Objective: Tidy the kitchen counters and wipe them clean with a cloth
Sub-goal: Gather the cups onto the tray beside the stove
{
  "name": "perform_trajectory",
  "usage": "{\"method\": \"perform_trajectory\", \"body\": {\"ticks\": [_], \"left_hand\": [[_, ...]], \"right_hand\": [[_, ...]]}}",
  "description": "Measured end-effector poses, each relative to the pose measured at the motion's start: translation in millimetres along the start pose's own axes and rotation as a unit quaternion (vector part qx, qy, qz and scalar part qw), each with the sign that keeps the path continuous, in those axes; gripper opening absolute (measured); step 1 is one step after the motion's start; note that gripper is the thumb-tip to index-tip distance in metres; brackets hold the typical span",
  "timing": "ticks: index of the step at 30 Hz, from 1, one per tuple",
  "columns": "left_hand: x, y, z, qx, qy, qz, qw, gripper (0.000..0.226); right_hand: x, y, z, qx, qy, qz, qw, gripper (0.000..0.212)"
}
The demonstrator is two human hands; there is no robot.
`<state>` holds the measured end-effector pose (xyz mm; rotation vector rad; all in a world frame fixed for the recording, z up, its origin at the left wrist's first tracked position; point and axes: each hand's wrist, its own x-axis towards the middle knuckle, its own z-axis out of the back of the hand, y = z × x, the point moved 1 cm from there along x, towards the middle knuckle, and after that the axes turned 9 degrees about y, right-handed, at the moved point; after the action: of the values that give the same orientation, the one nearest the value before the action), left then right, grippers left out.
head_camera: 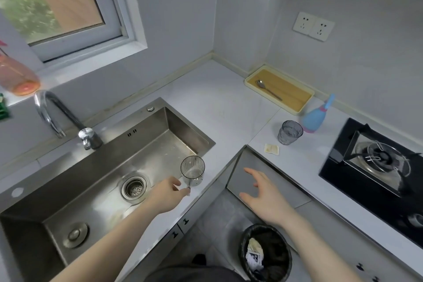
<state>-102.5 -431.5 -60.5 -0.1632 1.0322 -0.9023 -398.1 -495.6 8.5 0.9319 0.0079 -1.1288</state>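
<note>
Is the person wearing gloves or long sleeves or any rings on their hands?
No gloves and no long sleeves. The left hand and right hand are bare, and both forearms are uncovered right down to the bottom edge of the picture. No ring, watch or bracelet shows. A bit of dark clothing appears at the bottom, between the arms.

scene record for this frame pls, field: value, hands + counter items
left hand: pinches handle of clear glass at the sink edge
right hand: open, fingers spread, holds nothing
counter: tinted glass, blue spray bottle, small packet
tray: one spoon
stove: right, nothing on burner
bin: on the floor, trash inside
</note>
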Motion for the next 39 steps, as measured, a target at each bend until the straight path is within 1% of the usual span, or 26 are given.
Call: {"method": "perform_trajectory", "body": {"ticks": [1,2,5,9,11,15,16,19,24,27,31,34,39], "left_hand": [[3.2,-0.5,-0.2,-0.032,0.008,0.010,0.999,0.059],[6.2,-1.6,-1.8,-0.065,0.014,0.019,0.998,0.055],[13.2,-3.9,-11.4,-0.146,0.036,0.039,0.988,0.029],[23.4,-2.1,-23.7,-0.194,0.013,0.024,0.981,0.021],[24.9,-6.5,-28.4,-0.210,0.014,0.024,0.977,0.015],[26.5,-33.6,-32.5,-0.220,0.005,-0.013,0.975,0.008],[29.0,-40.1,-30.8,-0.225,0.007,-0.021,0.974,0.009],[35.7,-77.6,-26.4,-0.218,0.011,-0.053,0.974,0.022],[48.2,-151.5,-15.8,-0.226,-0.009,-0.110,0.968,0.016],[62.2,-193.3,-13.0,-0.231,-0.010,-0.127,0.964,0.018],[81.3,-234.0,-13.7,-0.221,0.008,-0.122,0.968,0.022],[105.3,-262.4,-12.4,-0.215,0.025,-0.114,0.970,0.021],[164.6,-298.3,-12.9,-0.205,0.059,-0.093,0.973,0.025]], "right_hand": [[-0.1,-0.5,0.2,0.002,-0.001,-0.002,1.000,0.068],[-0.7,-1.2,0.4,0.003,-0.004,-0.003,1.000,0.068],[-5.4,-4.6,1.9,0.010,-0.017,-0.004,1.000,0.068],[-14.1,-12.8,9.9,0.023,-0.037,-0.011,0.999,0.067],[-20.1,-21.0,15.4,0.027,-0.043,-0.018,0.999,0.065],[-37.6,-40.0,30.4,0.038,-0.055,-0.025,0.997,0.063],[-39.4,-42.8,33.9,0.038,-0.056,-0.028,0.997,0.063],[-47.8,-56.3,54.0,0.048,-0.069,-0.031,0.996,0.064],[-52.4,-78.3,88.1,0.052,-0.070,-0.029,0.996,0.065],[-46.8,-94.8,108.4,0.049,-0.060,-0.036,0.996,0.066],[-35.7,-108.1,128.7,0.043,-0.055,-0.049,0.996,0.066],[-18.5,-116.3,147.0,0.056,-0.067,-0.057,0.995,0.066],[28.4,-131.0,173.7,0.075,-0.083,-0.105,0.988,0.067]]}}
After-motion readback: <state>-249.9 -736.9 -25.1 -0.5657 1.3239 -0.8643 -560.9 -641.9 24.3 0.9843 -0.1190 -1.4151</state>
